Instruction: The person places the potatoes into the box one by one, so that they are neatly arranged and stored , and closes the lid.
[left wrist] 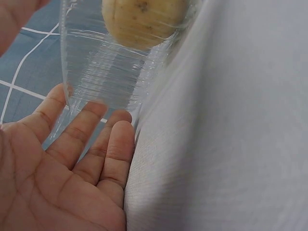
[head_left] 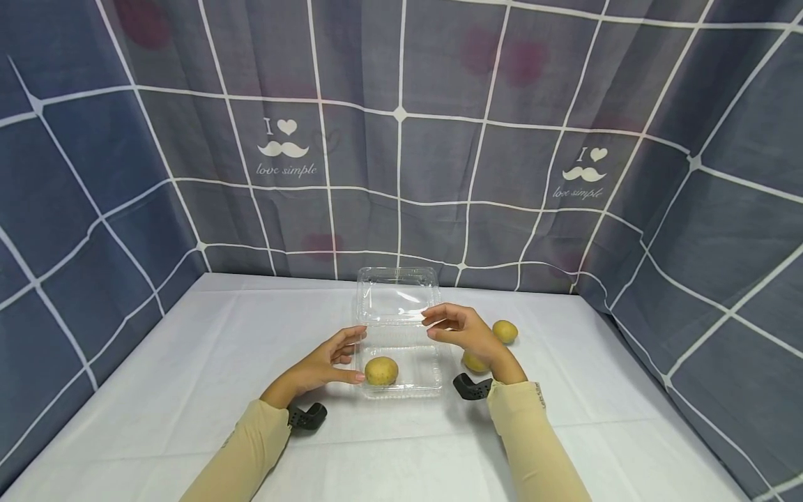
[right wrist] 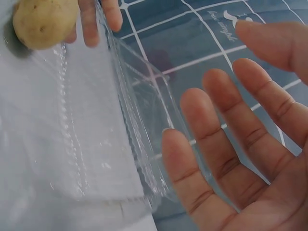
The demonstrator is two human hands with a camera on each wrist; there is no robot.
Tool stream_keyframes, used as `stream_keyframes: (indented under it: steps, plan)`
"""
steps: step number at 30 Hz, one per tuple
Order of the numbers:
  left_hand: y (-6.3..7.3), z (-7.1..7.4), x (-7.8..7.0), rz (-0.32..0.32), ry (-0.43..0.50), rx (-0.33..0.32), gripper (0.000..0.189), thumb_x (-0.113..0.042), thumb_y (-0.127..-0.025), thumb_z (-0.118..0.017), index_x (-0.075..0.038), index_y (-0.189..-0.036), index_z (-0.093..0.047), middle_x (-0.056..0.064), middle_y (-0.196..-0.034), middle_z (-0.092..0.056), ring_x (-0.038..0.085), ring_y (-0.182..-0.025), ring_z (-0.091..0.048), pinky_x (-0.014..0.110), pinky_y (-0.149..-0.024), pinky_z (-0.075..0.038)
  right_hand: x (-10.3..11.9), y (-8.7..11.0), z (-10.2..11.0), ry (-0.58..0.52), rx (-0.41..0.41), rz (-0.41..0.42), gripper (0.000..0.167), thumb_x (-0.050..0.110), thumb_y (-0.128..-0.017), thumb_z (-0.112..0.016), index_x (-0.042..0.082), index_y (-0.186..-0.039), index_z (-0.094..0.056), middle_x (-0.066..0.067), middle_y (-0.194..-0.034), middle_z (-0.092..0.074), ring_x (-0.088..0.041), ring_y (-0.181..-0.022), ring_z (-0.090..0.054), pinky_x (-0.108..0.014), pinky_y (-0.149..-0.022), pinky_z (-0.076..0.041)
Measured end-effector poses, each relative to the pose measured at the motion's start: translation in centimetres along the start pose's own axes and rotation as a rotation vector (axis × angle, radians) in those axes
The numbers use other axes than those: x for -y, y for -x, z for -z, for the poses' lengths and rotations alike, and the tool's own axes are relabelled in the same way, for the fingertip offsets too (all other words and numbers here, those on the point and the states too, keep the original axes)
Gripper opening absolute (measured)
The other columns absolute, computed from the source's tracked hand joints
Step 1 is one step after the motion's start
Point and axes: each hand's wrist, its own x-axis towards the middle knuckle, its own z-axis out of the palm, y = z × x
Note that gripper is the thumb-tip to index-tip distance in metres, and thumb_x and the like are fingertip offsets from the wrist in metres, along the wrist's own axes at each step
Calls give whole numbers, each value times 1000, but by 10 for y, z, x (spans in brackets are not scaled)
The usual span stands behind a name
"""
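Note:
A clear plastic clamshell box lies on the white cloth with its lid raised at the back. One potato sits in the base's left part. My left hand is at the box's left side, fingers extended, fingertips right at the ribbed wall in the left wrist view. Above the box's right side my right hand hovers with relaxed fingers and nothing between them. Two more potatoes lie right of the box: one potato farther back, another potato partly hidden behind the right hand.
A white cloth covers the table. Grey-blue checked curtains hang at the back and both sides, close to the table's edges. Each wrist carries a black camera mount, seen as the left mount and the right mount.

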Motion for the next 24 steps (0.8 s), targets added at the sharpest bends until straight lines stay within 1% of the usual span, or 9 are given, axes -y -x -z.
stream_keyframes:
  steps: [5,8,12,17,24]
  plan:
    - [0,0,0,-4,-4,-1,101,-16,-90,-90,5,-166,-27,30,-172,-28,51,-154,-34,62,-123,-34,-3,3,8,4,-36,-1,43,-2,-98,-72,-16,-137,-61,-35,-132,-66,-14,-107,-70,-27,-96,-58]
    - [0,0,0,-6,-6,0,100,-16,-90,-90,5,-166,-27,29,-172,-28,51,-154,-34,62,-122,-34,-4,4,12,23,-57,3,43,-2,-97,-72,-16,-137,-61,-35,-132,-66,-14,-106,-70,-27,-94,-58]
    - [0,1,1,-7,-7,0,100,-16,-90,-90,5,-166,-27,29,-172,-28,51,-154,-34,62,-122,-34,-6,6,18,51,-96,-1,44,-1,-97,-74,-16,-137,-61,-31,-130,-69,-13,-106,-70,-26,-89,-58]
    - [0,0,1,-5,-6,-1,101,-16,-90,-90,6,-166,-27,30,-172,-28,51,-154,-34,63,-122,-34,-8,8,24,71,-142,21,44,-2,-96,-74,-17,-135,-61,-35,-131,-67,-12,-104,-70,-26,-89,-59]
    - [0,0,-1,9,-4,-7,102,-16,-90,-90,5,-167,-27,29,-173,-27,51,-154,-34,63,-123,-33,-12,12,34,108,-236,30,37,-2,-96,-76,-11,-131,-67,-25,-127,-72,-9,-103,-71,-25,-91,-58]
